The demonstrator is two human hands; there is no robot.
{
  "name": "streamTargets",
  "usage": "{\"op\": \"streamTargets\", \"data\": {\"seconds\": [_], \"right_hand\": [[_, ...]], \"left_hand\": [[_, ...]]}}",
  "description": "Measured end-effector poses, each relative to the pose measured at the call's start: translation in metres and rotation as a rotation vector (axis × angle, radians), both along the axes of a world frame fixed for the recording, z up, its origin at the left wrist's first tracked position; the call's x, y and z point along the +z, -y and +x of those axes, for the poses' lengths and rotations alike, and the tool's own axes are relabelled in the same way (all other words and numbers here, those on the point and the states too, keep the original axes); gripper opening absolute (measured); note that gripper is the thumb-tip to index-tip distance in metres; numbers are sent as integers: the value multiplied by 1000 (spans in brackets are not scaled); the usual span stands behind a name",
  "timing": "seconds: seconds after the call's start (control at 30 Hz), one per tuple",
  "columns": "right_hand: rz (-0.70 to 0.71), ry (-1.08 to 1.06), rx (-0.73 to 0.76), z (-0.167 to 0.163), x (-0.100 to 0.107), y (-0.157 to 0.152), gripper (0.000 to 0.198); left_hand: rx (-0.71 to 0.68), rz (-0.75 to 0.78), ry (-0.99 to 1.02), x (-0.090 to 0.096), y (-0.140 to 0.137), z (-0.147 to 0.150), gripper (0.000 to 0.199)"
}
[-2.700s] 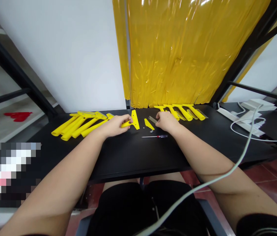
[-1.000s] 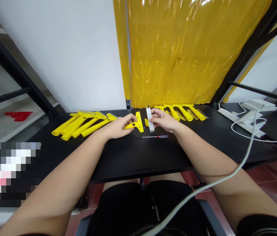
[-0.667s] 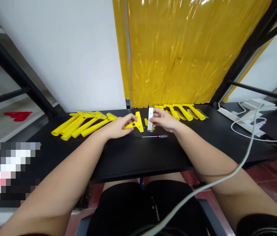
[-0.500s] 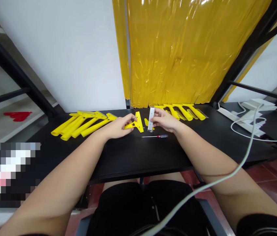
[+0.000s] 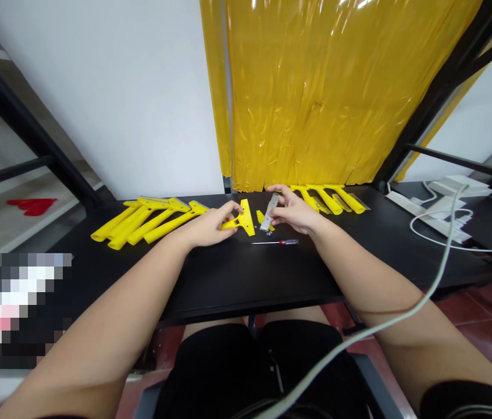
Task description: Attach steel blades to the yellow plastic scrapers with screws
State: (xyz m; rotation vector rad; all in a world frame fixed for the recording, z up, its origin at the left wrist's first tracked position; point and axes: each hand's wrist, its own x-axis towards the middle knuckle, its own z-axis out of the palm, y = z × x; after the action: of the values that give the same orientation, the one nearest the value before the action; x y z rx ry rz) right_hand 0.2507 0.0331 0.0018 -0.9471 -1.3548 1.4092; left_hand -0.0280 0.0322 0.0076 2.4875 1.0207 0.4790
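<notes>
Seen from above, a person's bare forearms reach in from the lower corners to a black desk (image 5: 246, 273) across the middle of the frame. Just left of centre, the left hand (image 5: 211, 227) is curled nearly closed, fingers and thumb pinching the handle of a yellow T-shaped scraper body (image 5: 248, 218), its flat head turned toward the right. Just right of centre, the right hand (image 5: 292, 210) is partly open: the thumb presses a grey metal plate (image 5: 269, 213), held slanted, while a finger extends above its top end. The plate and the yellow head are near each other but apart. Between them lies a small yellow piece (image 5: 260, 216), partly hidden by the plate, with tiny metal bits (image 5: 269, 233) just below. Lower still, a screwdriver (image 5: 288, 241) lies crosswise, tip to the left. Yellow scrapers (image 5: 152, 224) overlap at centre left; more yellow-handled scrapers (image 5: 327, 198) line up right of centre, below a yellow plastic curtain (image 5: 328, 93).
</notes>
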Motion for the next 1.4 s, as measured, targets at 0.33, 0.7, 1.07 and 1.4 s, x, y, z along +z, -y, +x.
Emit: {"op": "streamTargets", "data": {"seconds": [0.33, 0.7, 1.07, 1.4], "right_hand": [[72, 103, -247, 4, -10, -16, 48], [29, 140, -13, -25, -24, -6, 28], [12, 143, 73, -28, -20, 0, 31], [521, 776, -129, -5, -18, -16, 12]], "left_hand": [[1, 4, -24, 0, -1, 1, 47], [-26, 18, 23, 4, 6, 9, 44], [-79, 181, -78, 12, 13, 15, 52], [-49, 218, -75, 7, 4, 11, 54]]}}
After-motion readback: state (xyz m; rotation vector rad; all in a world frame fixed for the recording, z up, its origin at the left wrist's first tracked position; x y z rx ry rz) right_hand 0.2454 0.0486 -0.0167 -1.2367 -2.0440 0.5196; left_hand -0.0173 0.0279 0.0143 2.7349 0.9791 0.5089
